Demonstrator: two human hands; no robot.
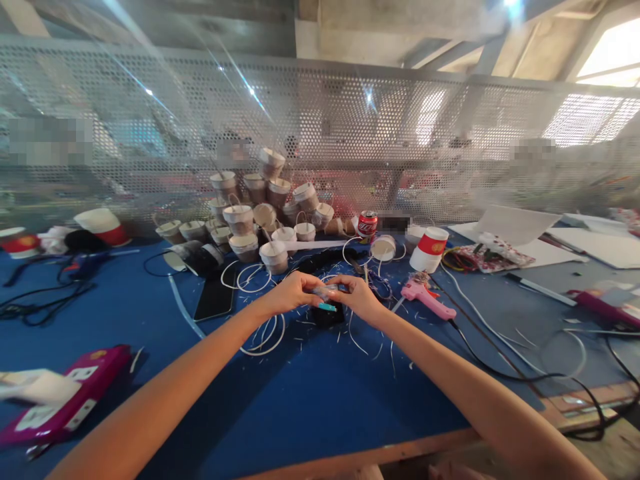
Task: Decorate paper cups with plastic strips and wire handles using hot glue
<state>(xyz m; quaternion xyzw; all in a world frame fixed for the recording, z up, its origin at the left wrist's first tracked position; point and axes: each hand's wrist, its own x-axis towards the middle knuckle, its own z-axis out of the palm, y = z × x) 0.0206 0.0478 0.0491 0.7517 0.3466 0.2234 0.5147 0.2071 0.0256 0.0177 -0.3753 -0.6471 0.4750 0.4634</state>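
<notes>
Pinching a small clear bit (323,291) between left hand (294,291) and right hand (357,295), fingertips of both clamped on it, right over a black thing (327,318) on the blue table (300,407). Can't really tell what, too small and blurry. Seeing a pink glue gun (429,301) off to the right, a phone (215,297) near the left hand, and behind, a big pile of cups (238,220) beside a red can (368,228).

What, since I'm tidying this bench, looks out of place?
Thin white scraps lie scattered across the blue tabletop near the left hand and right hand, looking like loose trimmings not swept up.
</notes>
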